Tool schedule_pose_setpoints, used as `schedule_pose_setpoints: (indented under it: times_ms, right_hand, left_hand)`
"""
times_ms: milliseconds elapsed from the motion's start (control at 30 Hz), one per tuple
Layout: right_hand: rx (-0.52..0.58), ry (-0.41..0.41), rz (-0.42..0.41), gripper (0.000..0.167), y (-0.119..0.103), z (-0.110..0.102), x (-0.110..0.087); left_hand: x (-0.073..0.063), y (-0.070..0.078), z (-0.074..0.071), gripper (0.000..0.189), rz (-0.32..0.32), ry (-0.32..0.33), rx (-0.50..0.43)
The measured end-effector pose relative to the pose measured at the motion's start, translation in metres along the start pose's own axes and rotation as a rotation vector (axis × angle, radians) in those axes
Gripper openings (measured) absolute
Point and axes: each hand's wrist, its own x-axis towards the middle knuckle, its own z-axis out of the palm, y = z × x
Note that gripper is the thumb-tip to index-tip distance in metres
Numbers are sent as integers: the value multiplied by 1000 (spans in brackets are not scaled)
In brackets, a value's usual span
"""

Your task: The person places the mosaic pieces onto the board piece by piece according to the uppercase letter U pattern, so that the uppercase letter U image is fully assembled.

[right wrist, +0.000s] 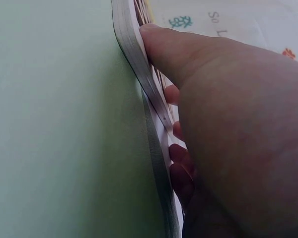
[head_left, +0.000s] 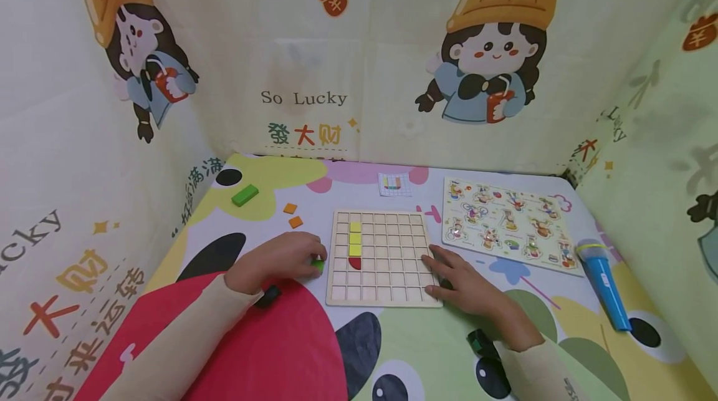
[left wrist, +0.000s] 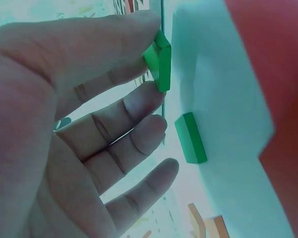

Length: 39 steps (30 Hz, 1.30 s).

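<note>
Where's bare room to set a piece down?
Two bare tablecloth patches: near, between the sleeves in front of the grid board; far, between the orange tiles and the pattern card. Crowded: left of the board, where the left hand pinches a green piece, and right, with the right hand and puzzle board.

The left hand [head_left: 283,256] pinches a small, flat-sided green block [left wrist: 164,64] between thumb and fingers; the block is raised and tilted, just beside the left edge of the wooden grid board [head_left: 392,289]. The board lies flat to the right of this grip, its right edge touched by the right hand [head_left: 462,279]. Yellow pieces [head_left: 355,239] occupy one column near its left side; a curved-edged red piece [head_left: 355,262] adjoins their near end. Two orange tiles [head_left: 295,222] and an oblong green block [head_left: 245,195] lie beyond the pinching grip, the latter farther left.
</note>
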Motion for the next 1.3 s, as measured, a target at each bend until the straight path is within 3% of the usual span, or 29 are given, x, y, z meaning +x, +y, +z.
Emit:
schedule_pose_setpoints:
  times_ms: [500, 733, 1300]
  right_hand:
    - [-4, 12, -12, 71, 0, -2, 0]
    - [-2, 5, -5, 71, -1, -1, 0]
    - [-1, -12, 13, 73, 1, 0, 0]
  left_hand:
    - [19, 5, -3, 27, 108, 76, 47]
    - [25, 11, -4, 30, 90, 65, 53]
    - [37, 18, -9, 25, 153, 92, 115]
